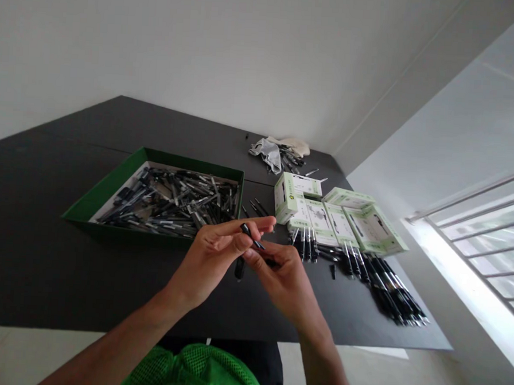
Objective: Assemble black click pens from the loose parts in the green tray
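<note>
My left hand (206, 259) and my right hand (289, 280) meet above the front of the table. Between my left thumb and fingers is a slim black pen (253, 237), slanting down toward my right fingertips. My right hand is closed, its thumb and fingers around a dark pen part (271, 263) that is mostly hidden. Just below the hands a black cap-like piece (239, 269) shows; whether it is held or lies on the table I cannot tell. Left of my hands is a green box lid (110, 193) full of loose pens (179, 203).
Green and white pen boxes (320, 219) stand at the right, with rows of black pens (396, 292) before them. A small black piece (332, 272) lies nearby. Behind are a grey cloth glove (268, 153) and more pens (290, 160). A barred window (491, 239) is at right.
</note>
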Demonstrator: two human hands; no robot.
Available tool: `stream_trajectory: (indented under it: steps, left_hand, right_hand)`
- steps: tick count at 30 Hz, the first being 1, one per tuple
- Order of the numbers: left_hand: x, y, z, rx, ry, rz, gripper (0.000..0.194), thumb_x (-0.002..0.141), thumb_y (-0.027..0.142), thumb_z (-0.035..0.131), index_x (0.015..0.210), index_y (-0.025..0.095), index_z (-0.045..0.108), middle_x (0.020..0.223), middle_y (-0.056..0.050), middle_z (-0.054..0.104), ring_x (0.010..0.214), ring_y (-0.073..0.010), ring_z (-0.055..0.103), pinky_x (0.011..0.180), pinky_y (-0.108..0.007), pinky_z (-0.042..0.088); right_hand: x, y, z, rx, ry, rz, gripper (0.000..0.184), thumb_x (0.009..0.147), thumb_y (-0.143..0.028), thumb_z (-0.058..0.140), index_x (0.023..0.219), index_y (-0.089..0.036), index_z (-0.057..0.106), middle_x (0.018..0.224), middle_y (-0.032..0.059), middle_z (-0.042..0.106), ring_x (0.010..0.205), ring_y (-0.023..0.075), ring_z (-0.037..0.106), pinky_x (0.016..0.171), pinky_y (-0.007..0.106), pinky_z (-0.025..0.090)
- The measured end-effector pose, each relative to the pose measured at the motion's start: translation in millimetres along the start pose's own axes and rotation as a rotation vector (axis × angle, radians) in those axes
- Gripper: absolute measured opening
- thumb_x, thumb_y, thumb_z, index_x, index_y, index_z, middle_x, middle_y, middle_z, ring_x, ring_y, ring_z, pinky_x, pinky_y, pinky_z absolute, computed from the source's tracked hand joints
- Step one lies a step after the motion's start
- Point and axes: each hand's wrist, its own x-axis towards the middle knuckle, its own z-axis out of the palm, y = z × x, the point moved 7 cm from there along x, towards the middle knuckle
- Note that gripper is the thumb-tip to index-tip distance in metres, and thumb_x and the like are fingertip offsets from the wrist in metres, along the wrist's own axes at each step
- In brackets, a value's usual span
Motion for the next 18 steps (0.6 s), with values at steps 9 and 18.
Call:
stream_trajectory:
  steps: [9, 18]
  left_hand:
    - [-7, -7, -5.4, -0.064, 0.189, -0.028, 0.031, 0.101, 0.049, 0.066, 0.089, 0.021, 0.062, 0.087, -0.001, 0.051, 0.084, -0.0162, 0.05, 0.079, -0.025, 0.048]
    - [-2, 6, -13.0, -0.053, 0.219, -0.008, 0.031, 0.096, 0.049, 0.071, 0.087, 0.02, 0.062, 0.082, 0.0, 0.047, 0.073, -0.0134, 0.043, 0.067, -0.022, 0.045]
  right_hand:
    - [8, -8, 10, -0.473, 0.216, 0.021, 0.026, 0.088, -0.037, 0.072, 0.071, -0.022, 0.059, 0.057, -0.0051, 0.048, 0.051, 0.0101, 0.034, 0.053, 0.027, 0.022]
    - [17, -12, 25, -0.403, 0.213, -0.034, 0.026, 0.085, -0.026, 0.073, 0.072, -0.023, 0.051, 0.061, -0.0065, 0.052, 0.052, 0.0099, 0.037, 0.054, 0.026, 0.026]
